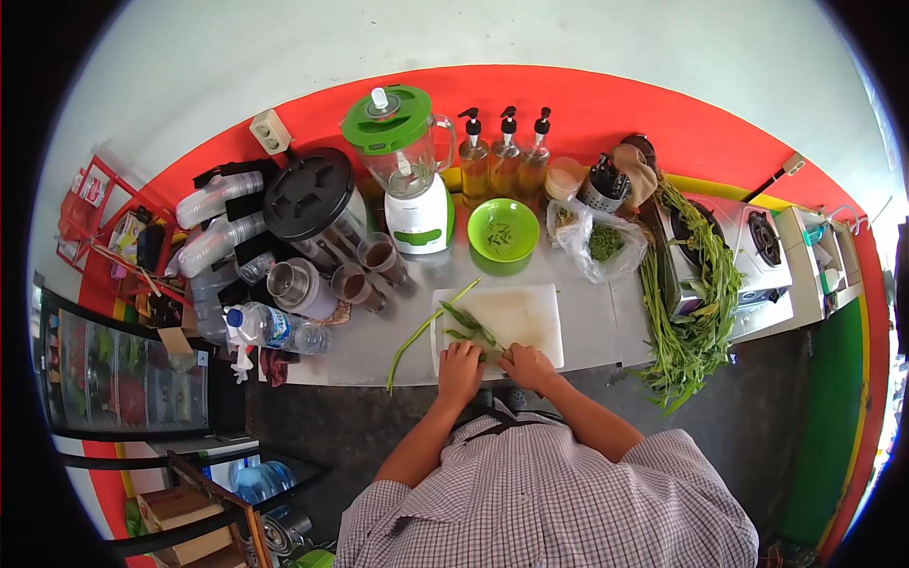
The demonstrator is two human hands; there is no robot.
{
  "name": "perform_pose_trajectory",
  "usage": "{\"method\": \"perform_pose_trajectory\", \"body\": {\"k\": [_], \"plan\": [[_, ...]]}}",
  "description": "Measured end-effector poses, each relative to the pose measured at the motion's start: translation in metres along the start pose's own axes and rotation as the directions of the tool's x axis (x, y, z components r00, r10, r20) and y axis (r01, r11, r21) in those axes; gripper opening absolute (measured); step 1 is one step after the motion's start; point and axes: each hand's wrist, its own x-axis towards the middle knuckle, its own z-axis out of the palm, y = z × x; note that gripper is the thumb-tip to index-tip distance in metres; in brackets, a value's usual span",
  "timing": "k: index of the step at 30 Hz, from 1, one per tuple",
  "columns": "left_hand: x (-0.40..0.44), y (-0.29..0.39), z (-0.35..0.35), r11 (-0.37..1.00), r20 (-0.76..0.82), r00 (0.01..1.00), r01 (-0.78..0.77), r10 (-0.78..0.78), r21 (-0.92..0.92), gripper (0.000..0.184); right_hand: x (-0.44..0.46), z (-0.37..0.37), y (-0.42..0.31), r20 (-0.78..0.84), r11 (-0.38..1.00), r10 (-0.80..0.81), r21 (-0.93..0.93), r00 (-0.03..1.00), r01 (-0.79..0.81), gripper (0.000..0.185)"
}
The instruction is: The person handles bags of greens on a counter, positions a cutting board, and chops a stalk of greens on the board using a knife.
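At the front edge of a white cutting board (516, 303), my left hand (461, 369) has its fingers curled down on a leafy green stalk (471, 322) whose leaves spread over the board. Close beside it, my right hand (527, 366) is closed, its fingertips pinching a bit of the greens between the two hands. Their grip is partly hidden by the fingers. One long bare green stem (417, 339) lies across the board's left edge. Beyond the board stands a green bowl (526, 256) with small cut green pieces inside.
Left of the board are a water bottle (275, 328), two brown-filled glasses (358, 289) and a black-lidded container (308, 194). A blender (417, 213) and several pump bottles (505, 161) line the wall. Rightward, a plastic bag of greens (606, 241) and a large leafy bunch (705, 303) lie by the stove (762, 256).
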Motion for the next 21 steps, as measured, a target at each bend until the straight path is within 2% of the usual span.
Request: {"method": "perform_pose_trajectory", "body": {"k": [2,6,8,9,11,12,14,17,19,21], "plan": [[0.000,-0.006,0.002,1.000,0.013,1.000,0.009,-0.009,0.023,0.031,-0.005,-0.005,-0.010,-0.043,0.996,-0.086,0.011,0.995,0.087,0.040],[0.001,-0.012,-0.004,1.000,-0.030,1.000,-0.007,0.007,-0.002,0.019,-0.015,-0.001,0.001,-0.103,0.993,-0.050,0.097,0.993,0.060,0.038],[0.004,-0.012,-0.006,0.999,-0.052,0.999,-0.014,0.013,-0.031,0.016,-0.026,0.000,0.010,-0.202,0.971,0.010,0.235,0.979,0.038,0.037],[0.006,-0.011,-0.005,0.997,-0.084,0.996,0.001,-0.007,-0.079,0.015,-0.031,0.001,0.013,-0.202,0.972,0.018,0.235,0.979,0.031,0.037],[0.011,-0.008,-0.002,0.991,-0.102,0.995,0.005,-0.018,-0.133,0.013,-0.042,0.006,0.021,-0.317,0.972,0.120,0.231,0.941,-0.046,0.036],[0.015,-0.004,-0.002,0.989,-0.105,0.994,0.027,-0.043,-0.147,0.014,-0.047,0.012,0.026,-0.320,0.970,0.136,0.235,0.938,-0.060,0.036],[0.026,0.003,-0.001,0.985,-0.099,0.993,0.041,-0.058,-0.169,0.014,-0.053,0.022,0.037,-0.314,0.914,0.240,0.393,0.919,-0.104,0.035],[0.030,0.010,0.008,0.977,-0.130,0.991,-0.032,0.005,-0.211,0.015,-0.066,0.034,0.047,-0.353,0.912,0.273,0.391,0.895,-0.124,0.035],[0.035,0.008,0.012,0.999,-0.091,0.994,-0.051,0.052,0.014,0.025,-0.073,0.036,0.051,-0.364,0.901,0.282,0.419,0.888,-0.114,0.035],[0.038,0.012,0.009,0.998,-0.125,0.991,-0.055,0.057,0.018,0.031,-0.073,0.033,0.055,-0.377,0.890,0.283,0.447,0.882,-0.094,0.034]]}}
